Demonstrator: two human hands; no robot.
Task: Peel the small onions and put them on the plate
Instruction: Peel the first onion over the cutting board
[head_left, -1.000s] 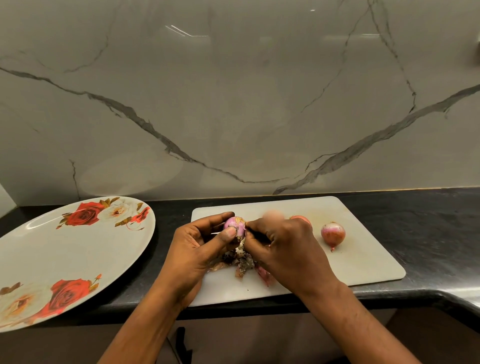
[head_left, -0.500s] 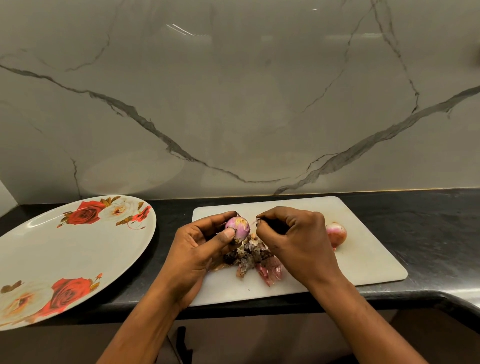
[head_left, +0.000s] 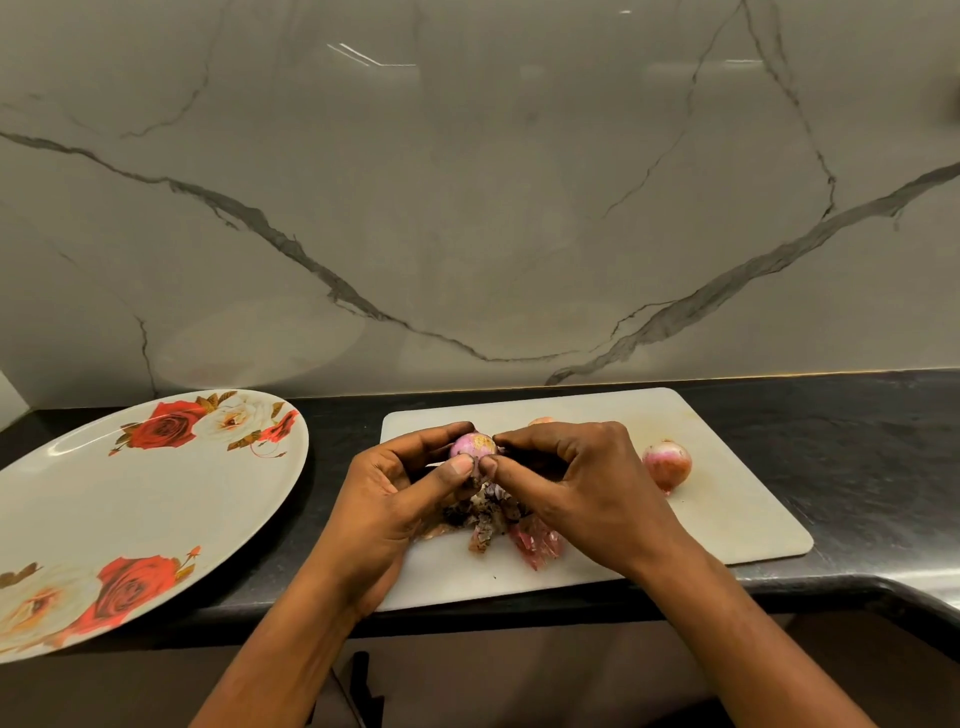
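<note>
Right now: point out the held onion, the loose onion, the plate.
held onion (head_left: 475, 447): head view, exposed top.
loose onion (head_left: 667, 463): head view, middle of side.
plate (head_left: 130, 519): head view, bare white centre.

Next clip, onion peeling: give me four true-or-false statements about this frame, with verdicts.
1. The left hand and right hand both grip the held onion above the cutting board. True.
2. The plate already carries peeled onions. False: no onion lies on it.
3. Peels lie piled on the cutting board under the hands. True.
4. The loose onion sits on the plate. False: it sits on the cutting board, right of the right hand.
</note>
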